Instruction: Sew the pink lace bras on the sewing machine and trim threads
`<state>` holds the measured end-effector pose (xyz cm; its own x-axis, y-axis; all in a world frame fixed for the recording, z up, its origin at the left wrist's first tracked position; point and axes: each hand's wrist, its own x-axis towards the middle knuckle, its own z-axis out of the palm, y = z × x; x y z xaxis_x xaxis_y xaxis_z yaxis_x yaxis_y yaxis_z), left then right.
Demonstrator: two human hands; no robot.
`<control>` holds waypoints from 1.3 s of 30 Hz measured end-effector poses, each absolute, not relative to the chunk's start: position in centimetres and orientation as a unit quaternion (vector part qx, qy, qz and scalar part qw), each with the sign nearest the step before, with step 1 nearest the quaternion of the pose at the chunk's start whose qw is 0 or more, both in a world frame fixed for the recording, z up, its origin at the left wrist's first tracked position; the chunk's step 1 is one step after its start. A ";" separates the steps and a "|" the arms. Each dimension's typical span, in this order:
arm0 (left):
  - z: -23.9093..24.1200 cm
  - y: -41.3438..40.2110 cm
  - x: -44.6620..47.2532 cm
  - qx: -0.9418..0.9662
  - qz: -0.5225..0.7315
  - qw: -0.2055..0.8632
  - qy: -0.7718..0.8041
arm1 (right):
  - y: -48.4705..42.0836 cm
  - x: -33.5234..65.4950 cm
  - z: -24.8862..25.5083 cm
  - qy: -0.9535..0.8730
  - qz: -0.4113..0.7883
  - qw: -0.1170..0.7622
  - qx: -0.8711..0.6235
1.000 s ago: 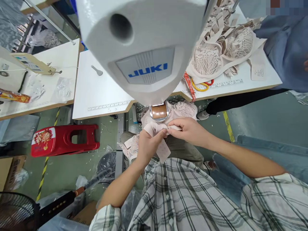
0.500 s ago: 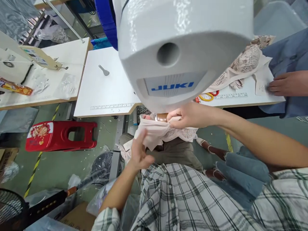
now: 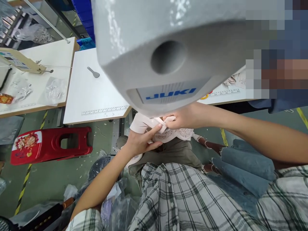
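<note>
A large white JUKI sewing machine head (image 3: 168, 57) fills the upper middle of the view. Just beneath it lies a pale pink lace garment piece (image 3: 144, 123). My left hand (image 3: 141, 142) rests on the fabric with its forefinger stretched out toward the needle area and the other fingers pressed against the cloth. My right hand (image 3: 184, 117) pinches the fabric edge close under the machine head; part of its fingers is hidden by the machine.
A white worktable (image 3: 91, 96) with a printed ruler edge stands to the left, another table (image 3: 31, 86) with plastic bags beyond it. A red plastic stool (image 3: 50, 149) lies on the green floor. Another person in blue (image 3: 284, 99) is at the right. Plastic bags (image 3: 115, 202) lie beside my left elbow.
My left hand has moved up from the hanging fabric and now presses it with a stretched forefinger. My right hand stays pinched under the machine. The view has moved closer to the machine head.
</note>
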<state>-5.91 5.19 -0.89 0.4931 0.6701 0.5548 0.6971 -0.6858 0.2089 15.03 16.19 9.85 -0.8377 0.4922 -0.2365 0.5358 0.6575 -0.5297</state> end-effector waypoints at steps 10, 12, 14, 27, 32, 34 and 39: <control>-3.1 3.3 -3.2 -0.747 -0.401 -0.175 -0.500 | 15.8 15.1 9.9 0.893 -0.322 0.038 0.313; -4.2 3.0 -2.7 -0.735 -0.434 -0.192 -0.485 | 15.8 15.1 10.0 0.893 -0.320 0.037 0.315; -4.7 3.3 -2.7 -0.748 -0.451 -0.160 -0.460 | 15.7 15.1 10.2 0.892 -0.320 0.042 0.316; -1.0 5.9 -5.9 -0.876 -0.304 0.038 -0.373 | 15.5 15.7 9.5 0.895 -0.314 0.010 0.317; 0.8 4.8 -4.5 -0.849 -0.262 -0.003 -0.459 | 14.4 17.3 6.1 0.900 -0.256 -0.198 0.292; 1.4 4.4 -3.9 -0.839 -0.256 -0.012 -0.480 | 14.1 17.8 4.6 0.889 -0.235 -0.268 0.287; 2.6 3.8 -2.6 -0.825 -0.238 -0.016 -0.512 | 14.2 18.0 3.6 0.865 -0.281 -0.296 0.292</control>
